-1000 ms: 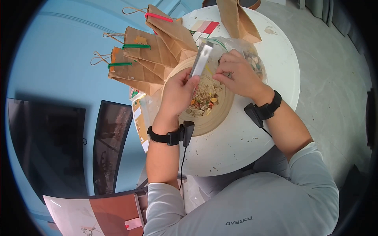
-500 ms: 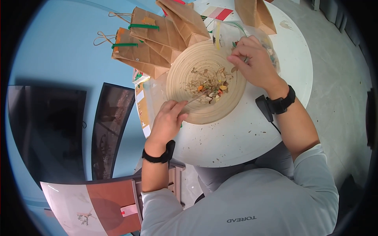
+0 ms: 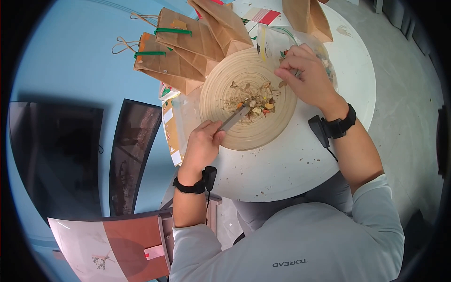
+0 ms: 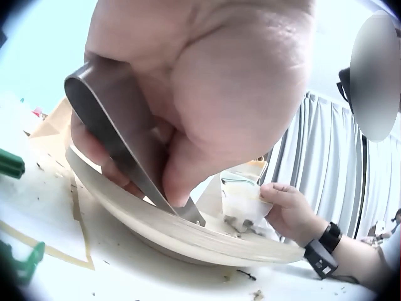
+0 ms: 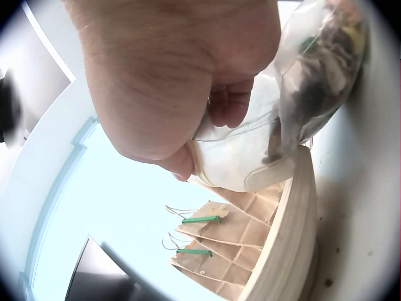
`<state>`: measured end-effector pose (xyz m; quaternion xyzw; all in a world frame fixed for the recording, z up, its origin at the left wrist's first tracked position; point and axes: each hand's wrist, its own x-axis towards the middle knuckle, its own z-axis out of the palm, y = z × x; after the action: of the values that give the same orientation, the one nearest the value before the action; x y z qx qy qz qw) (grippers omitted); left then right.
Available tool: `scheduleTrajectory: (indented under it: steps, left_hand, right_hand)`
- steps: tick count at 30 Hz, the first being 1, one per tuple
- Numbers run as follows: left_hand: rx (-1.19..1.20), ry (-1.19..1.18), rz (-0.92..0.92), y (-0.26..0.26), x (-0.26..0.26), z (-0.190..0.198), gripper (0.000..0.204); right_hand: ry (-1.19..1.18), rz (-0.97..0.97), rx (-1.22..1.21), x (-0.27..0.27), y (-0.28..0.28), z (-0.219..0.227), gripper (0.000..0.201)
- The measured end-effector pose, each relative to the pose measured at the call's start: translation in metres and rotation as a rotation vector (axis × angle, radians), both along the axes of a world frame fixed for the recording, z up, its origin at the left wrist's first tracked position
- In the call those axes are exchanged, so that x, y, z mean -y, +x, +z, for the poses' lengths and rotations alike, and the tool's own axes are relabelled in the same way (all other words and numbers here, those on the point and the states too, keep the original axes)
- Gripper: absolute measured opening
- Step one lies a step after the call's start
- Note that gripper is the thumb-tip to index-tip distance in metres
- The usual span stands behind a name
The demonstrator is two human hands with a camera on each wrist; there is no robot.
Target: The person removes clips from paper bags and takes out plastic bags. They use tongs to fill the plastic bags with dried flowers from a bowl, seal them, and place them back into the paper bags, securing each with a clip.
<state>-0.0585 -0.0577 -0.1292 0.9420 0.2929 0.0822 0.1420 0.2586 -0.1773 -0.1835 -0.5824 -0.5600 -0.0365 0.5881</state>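
My left hand (image 3: 202, 145) grips a pair of flat metal tongs (image 3: 234, 118) at the near left of a round wooden plate (image 3: 211, 101). In the left wrist view the tongs (image 4: 116, 128) are one bent steel strip, squeezed between thumb and fingers. Their tips reach into a pile of dried pieces (image 3: 263, 107), brown, orange and yellow, in the middle of the plate. At the plate's right rim, my right hand (image 3: 307, 77) pinches the edge of a clear zip bag (image 3: 270, 41). Colourful dried pieces fill the bag's lower part (image 5: 322, 72).
Several brown paper bags with green clips (image 3: 171, 31) stand left of and behind the plate. Another paper bag (image 3: 307, 21) is at the back right. Crumbs (image 3: 263, 192) lie scattered over the white round table (image 3: 357, 94). Dark screens (image 3: 56, 155) stand at the left.
The left hand has moved from over the plate to its near left side, lowering the tongs from a raised position into the dried pieces. My right hand keeps hold of the zip bag.
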Motion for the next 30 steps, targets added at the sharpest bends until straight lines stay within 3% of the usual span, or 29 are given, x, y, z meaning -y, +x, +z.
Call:
scheduleTrajectory:
  steps: [5,8,11,14,18,21,25,30]
  left_hand:
    - [0.185,-0.518,0.188,0.015,-0.007,0.005,0.028]
    - [0.252,-0.684,0.230,0.042,-0.002,0.022,0.029]
    - [0.247,-0.586,0.226,0.075,0.002,0.031,0.029]
    - [0.328,-0.248,0.025,0.096,0.006,0.027,0.030]
    - [0.124,0.188,-0.023,0.067,0.005,0.035,0.025]
    - [-0.159,0.103,0.197,0.025,0.011,0.037,0.029]
    - [-0.204,0.075,0.195,0.004,0.031,0.020,0.025]
    - [-0.153,0.068,0.122,0.015,0.051,0.011,0.027]
  right_hand:
    - [-0.025,0.002,-0.023,0.003,-0.003,0.001,0.011]
    - [-0.036,0.018,-0.002,0.002,-0.002,0.000,0.012]
    - [-0.043,0.037,0.014,0.002,0.000,-0.001,0.011]
    - [-0.023,0.022,0.007,0.002,-0.001,-0.001,0.012]
    - [0.029,-0.044,-0.009,-0.001,0.001,-0.002,0.013]
    - [0.024,-0.055,-0.051,0.000,0.001,0.001,0.013]
    - [0.031,-0.048,-0.024,-0.001,-0.003,-0.002,0.013]
    - [0.020,-0.044,-0.031,-0.001,-0.002,-0.001,0.013]
